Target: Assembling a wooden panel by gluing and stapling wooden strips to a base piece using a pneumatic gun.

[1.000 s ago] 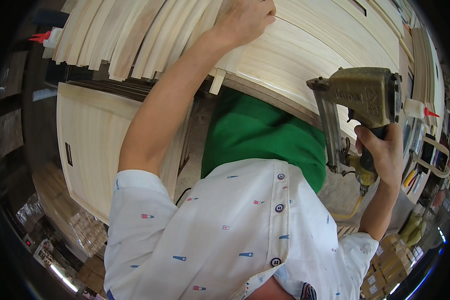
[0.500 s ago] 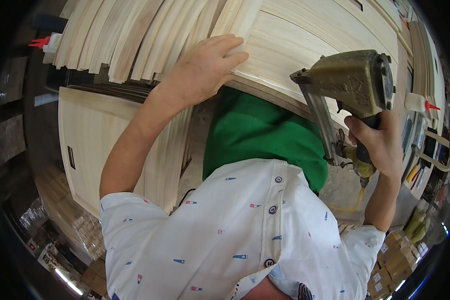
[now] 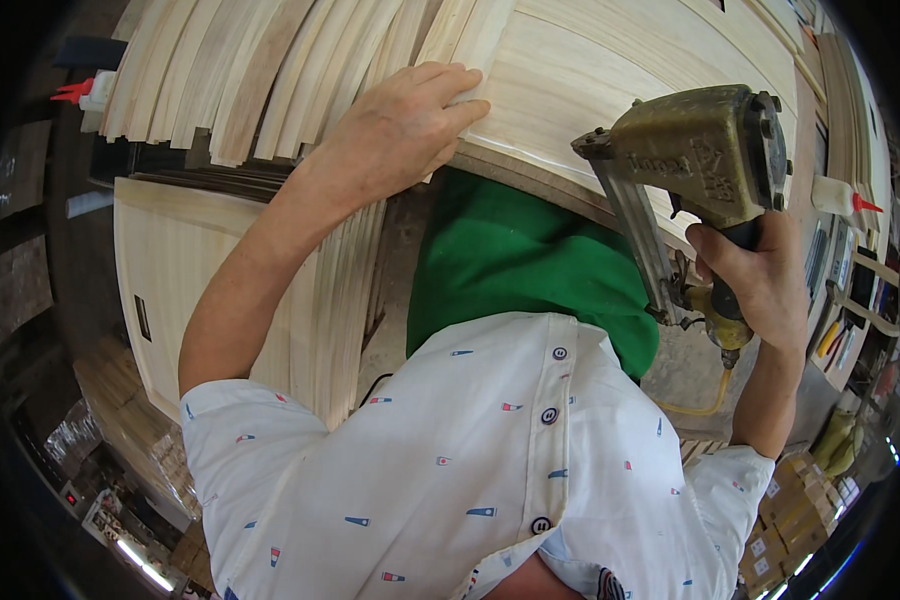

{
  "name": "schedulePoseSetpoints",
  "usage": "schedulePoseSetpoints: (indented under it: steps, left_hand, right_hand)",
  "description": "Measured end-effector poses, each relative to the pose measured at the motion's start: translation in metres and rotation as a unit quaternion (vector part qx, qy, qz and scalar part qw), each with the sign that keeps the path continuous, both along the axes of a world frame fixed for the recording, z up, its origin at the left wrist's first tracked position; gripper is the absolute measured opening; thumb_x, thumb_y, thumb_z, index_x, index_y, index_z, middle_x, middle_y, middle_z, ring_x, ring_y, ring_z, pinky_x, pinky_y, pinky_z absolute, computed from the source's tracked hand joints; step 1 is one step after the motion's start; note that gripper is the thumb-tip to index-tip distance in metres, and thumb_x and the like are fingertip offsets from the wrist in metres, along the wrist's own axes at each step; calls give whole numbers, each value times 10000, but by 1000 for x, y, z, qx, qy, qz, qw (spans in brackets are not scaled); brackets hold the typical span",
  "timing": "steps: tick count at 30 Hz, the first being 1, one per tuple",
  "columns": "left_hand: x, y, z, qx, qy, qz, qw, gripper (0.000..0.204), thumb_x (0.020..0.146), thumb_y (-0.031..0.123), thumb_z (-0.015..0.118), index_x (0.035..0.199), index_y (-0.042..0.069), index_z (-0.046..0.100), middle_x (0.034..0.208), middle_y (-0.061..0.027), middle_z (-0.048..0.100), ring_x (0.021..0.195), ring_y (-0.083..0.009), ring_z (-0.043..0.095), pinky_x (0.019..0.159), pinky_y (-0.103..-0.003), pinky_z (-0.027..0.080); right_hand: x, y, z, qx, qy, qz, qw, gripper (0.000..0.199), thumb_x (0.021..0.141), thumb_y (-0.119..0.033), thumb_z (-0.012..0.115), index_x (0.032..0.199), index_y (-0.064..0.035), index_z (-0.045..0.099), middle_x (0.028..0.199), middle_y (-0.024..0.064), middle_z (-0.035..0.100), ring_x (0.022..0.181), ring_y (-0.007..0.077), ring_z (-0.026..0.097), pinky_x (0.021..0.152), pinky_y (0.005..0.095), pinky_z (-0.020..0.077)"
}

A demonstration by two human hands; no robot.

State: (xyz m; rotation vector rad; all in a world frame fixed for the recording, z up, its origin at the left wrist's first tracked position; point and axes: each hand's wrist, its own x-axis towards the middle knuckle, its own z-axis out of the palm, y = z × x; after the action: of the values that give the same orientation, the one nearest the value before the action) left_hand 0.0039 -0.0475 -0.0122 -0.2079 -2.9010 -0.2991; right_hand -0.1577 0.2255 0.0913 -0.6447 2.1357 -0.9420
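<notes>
My right hand is wrapped round the handle of a worn, brass-coloured nail gun, held up over the right part of the work. Its nose points left, above a pale wooden panel. My left hand lies across a pale wooden strip along the panel's left side, near its front edge. The fingers there are stretched out and a little apart, resting on the wood. A yellow air hose hangs from the gun's lower end.
Several loose wooden strips lie side by side at the far left. Below them stands a stack of panels. White glue bottles with red tips sit at the left and right. Cartons are stacked at the lower right.
My left hand has shifted very slightly toward the left and away from me. The nail gun has moved a little left and away from me, still in my right hand.
</notes>
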Motion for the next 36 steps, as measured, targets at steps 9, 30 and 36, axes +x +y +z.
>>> schedulePoseSetpoints:
  steps: [9,30,36]
  left_hand:
    - [0,-2,2,2,0,0,1000,348,715,10,673,1061,31,648,1217,-140,584,1150,-291,553,979,-381,462]
    - [-28,-4,30,160,-175,103,966,363,857,84,576,1215,23,574,1287,-155,541,1184,-329,508,997,-404,421]
    - [-80,13,4,57,101,127,985,524,818,151,635,1304,15,493,1337,-259,447,1245,-399,422,1044,-462,352]
  right_hand:
    - [0,-3,3,12,5,10,1000,280,767,-87,697,996,50,612,677,16,588,579,67,509,533,238,412]
    - [7,-18,23,38,38,46,998,298,766,-159,702,962,45,610,638,16,581,551,71,525,523,237,416]
    - [12,-41,37,17,41,119,992,252,799,-142,671,959,39,597,663,25,582,572,80,536,527,250,430]
